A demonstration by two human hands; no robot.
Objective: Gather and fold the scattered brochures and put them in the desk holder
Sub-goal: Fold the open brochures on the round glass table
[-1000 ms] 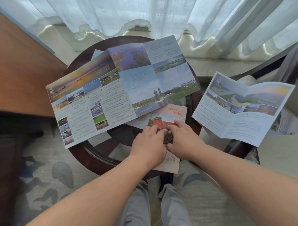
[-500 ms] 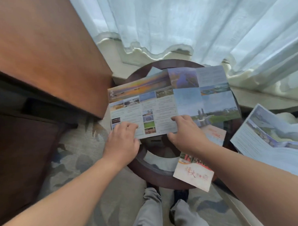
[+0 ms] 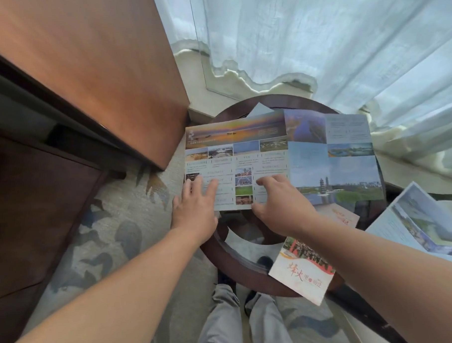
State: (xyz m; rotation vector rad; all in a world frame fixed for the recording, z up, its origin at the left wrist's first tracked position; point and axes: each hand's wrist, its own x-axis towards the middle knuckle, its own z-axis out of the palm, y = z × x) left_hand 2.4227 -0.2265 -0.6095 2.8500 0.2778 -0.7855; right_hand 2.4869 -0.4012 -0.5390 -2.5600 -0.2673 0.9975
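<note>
The large unfolded brochure (image 3: 291, 155) lies flat and face up on the round glass-topped table (image 3: 219, 249). Its long axis runs left to right and its sunset banner sits along the far edge toward the curtain, so the print reads upright to the person. Its left end sticks out past the table rim. The left hand (image 3: 195, 209) rests on the near left corner with its fingers straight and spread flat on the paper. The right hand (image 3: 283, 205) sits at the near edge close to the middle, fingers bent over the top of the sheet and thumb at the edge; whether it pinches the paper cannot be told. Three brochures show plainly: this one, a red-and-white leaflet (image 3: 301, 271) that lies slantwise under the right forearm and overhangs the near right rim, and an open brochure (image 3: 414, 228) at the right, off the table and cut by the frame. A pale paper corner (image 3: 259, 109) pokes out from behind the big sheet's far edge. A wooden desk (image 3: 98, 62) stands to the left, a sheer curtain (image 3: 317, 37) hangs beyond, and patterned carpet (image 3: 105, 228) lies below, with grey trouser legs (image 3: 226, 324) at the bottom.
</note>
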